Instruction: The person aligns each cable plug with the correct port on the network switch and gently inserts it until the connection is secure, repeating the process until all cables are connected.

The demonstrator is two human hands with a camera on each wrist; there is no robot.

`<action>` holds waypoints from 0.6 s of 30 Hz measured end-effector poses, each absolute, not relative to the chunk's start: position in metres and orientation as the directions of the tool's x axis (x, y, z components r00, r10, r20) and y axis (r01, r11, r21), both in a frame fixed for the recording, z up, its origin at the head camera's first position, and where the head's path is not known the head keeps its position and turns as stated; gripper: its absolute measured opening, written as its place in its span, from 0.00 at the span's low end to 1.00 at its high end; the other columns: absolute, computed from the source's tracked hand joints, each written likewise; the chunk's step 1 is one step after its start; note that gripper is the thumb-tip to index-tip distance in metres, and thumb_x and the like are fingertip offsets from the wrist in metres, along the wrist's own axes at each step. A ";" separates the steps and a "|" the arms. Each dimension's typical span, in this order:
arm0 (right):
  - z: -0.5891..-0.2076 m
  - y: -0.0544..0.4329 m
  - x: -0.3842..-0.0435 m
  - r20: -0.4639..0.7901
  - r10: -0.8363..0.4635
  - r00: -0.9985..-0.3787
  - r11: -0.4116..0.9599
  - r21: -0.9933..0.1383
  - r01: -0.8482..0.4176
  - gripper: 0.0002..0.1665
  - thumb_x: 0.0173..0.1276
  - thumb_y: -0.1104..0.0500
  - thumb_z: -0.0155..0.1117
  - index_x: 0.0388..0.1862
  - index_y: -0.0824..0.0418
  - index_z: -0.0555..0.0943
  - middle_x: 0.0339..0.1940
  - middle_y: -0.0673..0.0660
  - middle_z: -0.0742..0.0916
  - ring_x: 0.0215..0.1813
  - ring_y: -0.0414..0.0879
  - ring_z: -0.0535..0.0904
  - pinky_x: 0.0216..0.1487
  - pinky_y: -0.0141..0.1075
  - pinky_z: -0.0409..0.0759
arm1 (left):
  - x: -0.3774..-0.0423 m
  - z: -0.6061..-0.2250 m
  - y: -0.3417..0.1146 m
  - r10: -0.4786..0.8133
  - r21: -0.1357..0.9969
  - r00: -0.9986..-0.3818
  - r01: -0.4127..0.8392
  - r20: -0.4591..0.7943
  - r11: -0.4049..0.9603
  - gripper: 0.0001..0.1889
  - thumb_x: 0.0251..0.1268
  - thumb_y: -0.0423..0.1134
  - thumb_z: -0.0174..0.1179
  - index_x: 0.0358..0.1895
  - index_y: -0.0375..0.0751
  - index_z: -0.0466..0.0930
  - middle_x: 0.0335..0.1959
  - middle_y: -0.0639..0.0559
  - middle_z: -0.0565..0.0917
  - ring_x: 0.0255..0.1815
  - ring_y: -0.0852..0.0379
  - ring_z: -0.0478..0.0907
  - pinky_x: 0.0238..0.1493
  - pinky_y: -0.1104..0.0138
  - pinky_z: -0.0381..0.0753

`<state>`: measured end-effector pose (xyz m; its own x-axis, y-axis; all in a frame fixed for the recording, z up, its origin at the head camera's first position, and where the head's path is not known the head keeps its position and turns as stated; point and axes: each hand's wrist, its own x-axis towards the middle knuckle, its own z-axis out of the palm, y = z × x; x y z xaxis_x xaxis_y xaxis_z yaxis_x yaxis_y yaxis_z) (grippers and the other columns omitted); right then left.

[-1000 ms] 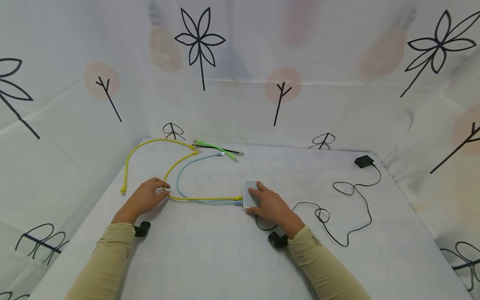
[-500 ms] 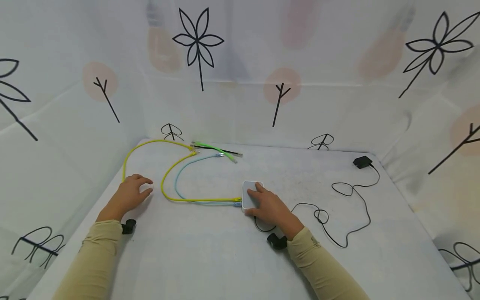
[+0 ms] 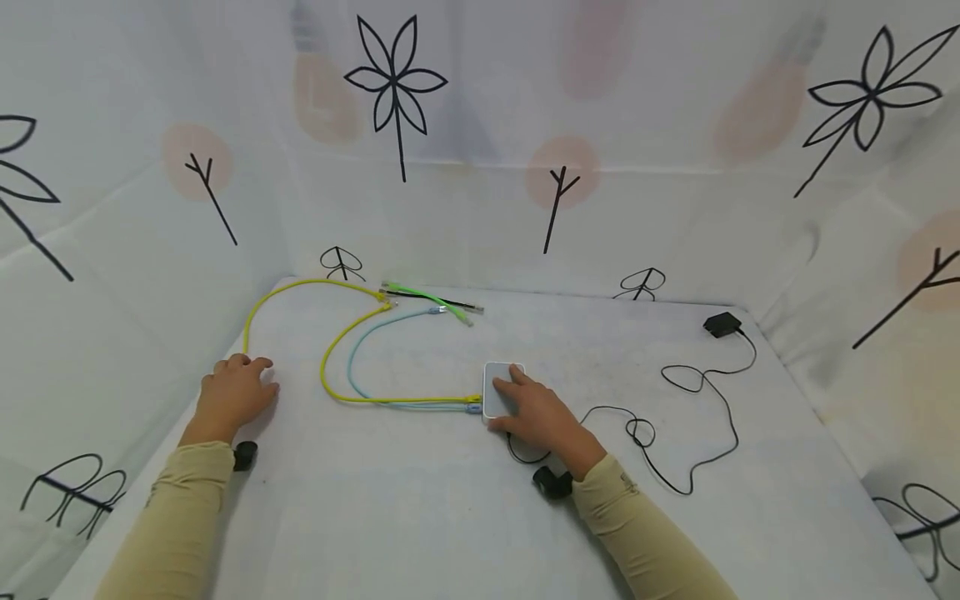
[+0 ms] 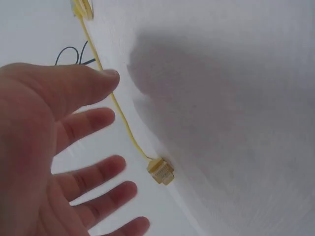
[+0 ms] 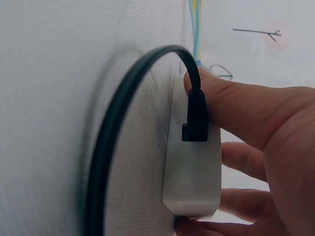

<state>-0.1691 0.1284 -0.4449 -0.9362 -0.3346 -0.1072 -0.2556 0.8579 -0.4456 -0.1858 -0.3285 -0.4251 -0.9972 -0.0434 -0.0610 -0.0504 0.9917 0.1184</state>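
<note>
In the head view my right hand (image 3: 542, 413) holds a small white network switch (image 3: 498, 405) on the table, fingers over its grey top and thumb at its near side. A black power plug (image 5: 196, 118) sits in that side, by the thumb. A yellow network cable (image 3: 397, 400) and a light blue one (image 3: 356, 358) enter its left side. My left hand (image 3: 232, 396), fingers spread, hovers at the left by a second yellow network cable (image 3: 300, 282). The left wrist view shows that cable's plug (image 4: 161, 170) beyond the fingertips, apparently apart from them.
Short green (image 3: 427, 294) and black (image 3: 453, 302) cables cross at the back of the white table (image 3: 390, 508). At the right, a thin black cord (image 3: 697, 467) winds to a black power adapter (image 3: 722, 325). Patterned white cloth (image 3: 480, 217) closes off the back and sides.
My left hand has moved left, away from the bend of the plugged-in yellow cable, to the loose yellow cable's near end. My right hand stays on the switch.
</note>
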 end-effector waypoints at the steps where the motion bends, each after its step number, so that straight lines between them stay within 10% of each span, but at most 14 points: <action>1: -0.445 0.129 -0.169 -0.105 -0.336 -0.936 0.858 -0.445 -0.258 0.44 0.60 0.41 0.70 0.73 0.52 0.67 0.78 0.62 0.59 0.74 0.62 0.63 0.65 0.51 0.72 | -0.185 -0.424 -0.329 -0.057 0.109 -0.996 -0.065 -0.072 0.992 0.25 0.67 0.45 0.51 0.62 0.32 0.69 0.57 0.22 0.67 0.56 0.22 0.63 0.47 0.35 0.68; 18: -0.448 0.129 -0.169 -0.097 -0.332 -0.938 0.860 -0.441 -0.259 0.45 0.60 0.40 0.70 0.73 0.51 0.67 0.78 0.62 0.60 0.74 0.62 0.64 0.63 0.51 0.74 | -0.185 -0.420 -0.345 -0.111 0.132 -0.975 -0.138 -0.192 0.982 0.20 0.68 0.34 0.42 0.58 0.25 0.70 0.48 0.20 0.72 0.47 0.23 0.70 0.39 0.41 0.73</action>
